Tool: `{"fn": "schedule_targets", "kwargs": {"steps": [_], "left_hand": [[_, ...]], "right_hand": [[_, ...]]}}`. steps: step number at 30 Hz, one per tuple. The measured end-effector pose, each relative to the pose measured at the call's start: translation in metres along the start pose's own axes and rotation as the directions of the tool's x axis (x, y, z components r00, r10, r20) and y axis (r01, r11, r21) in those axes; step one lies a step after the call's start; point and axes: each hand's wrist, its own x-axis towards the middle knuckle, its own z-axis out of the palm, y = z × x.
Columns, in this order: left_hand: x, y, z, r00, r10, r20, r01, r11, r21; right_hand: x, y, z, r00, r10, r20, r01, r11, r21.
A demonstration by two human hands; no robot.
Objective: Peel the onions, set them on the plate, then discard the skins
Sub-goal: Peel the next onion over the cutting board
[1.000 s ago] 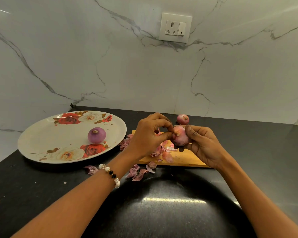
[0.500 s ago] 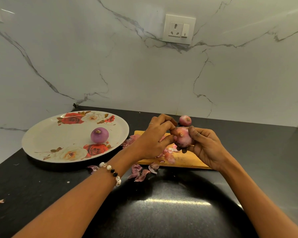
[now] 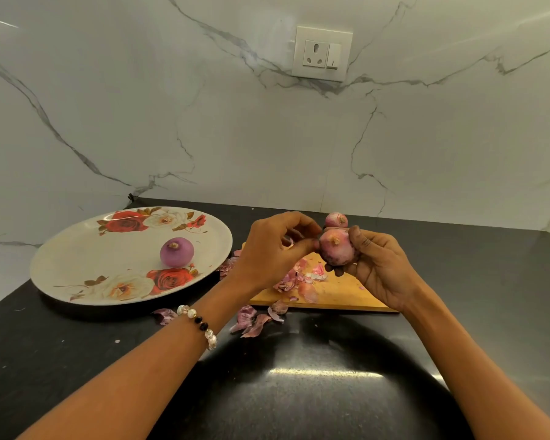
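White marble wall [image 3: 172, 122], 1 socket plate [image 3: 323, 54] (apparently switched), glossy black countertop [image 3: 299, 392]

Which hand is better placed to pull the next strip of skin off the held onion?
Left. The left hand pinches at the side of the pink, part-peeled onion, while the right hand grips it.

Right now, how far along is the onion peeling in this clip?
Done: one peeled onion sits on the floral plate. In hand: the right hand holds a second onion over the cutting board while the left hand pinches at its skin. Left: a third onion behind it looks unpeeled, and the loose skins on board and counter are not yet discarded.
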Motion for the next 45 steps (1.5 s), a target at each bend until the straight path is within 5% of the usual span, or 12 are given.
{"fn": "schedule_targets", "kwargs": {"steps": [10,21,32,39,45], "left_hand": [[-0.001,-0.007,0.002,0.983,0.181,-0.025,-0.176,0.975,0.135],[0.000,-0.015,0.001,0.993,0.080,0.090,-0.085,0.995,0.057],[0.000,-0.016,-0.001,0.974,0.005,0.228,-0.041,0.987,0.155],[0.001,-0.007,-0.005,0.927,-0.321,0.194,0.335,0.941,-0.039],[0.000,-0.006,-0.006,0.914,-0.366,0.178,0.376,0.926,-0.027]], "right_hand": [[-0.001,0.008,0.005,0.997,0.056,0.062,-0.056,0.998,0.009],[-0.002,0.009,0.005,0.991,0.084,0.107,-0.088,0.995,0.036],[-0.002,0.008,0.006,0.995,0.078,0.067,-0.080,0.997,0.024],[0.000,0.007,0.002,0.999,0.026,0.043,-0.030,0.997,0.076],[0.002,0.012,0.000,0.995,0.010,0.102,-0.010,1.000,-0.010]]}}
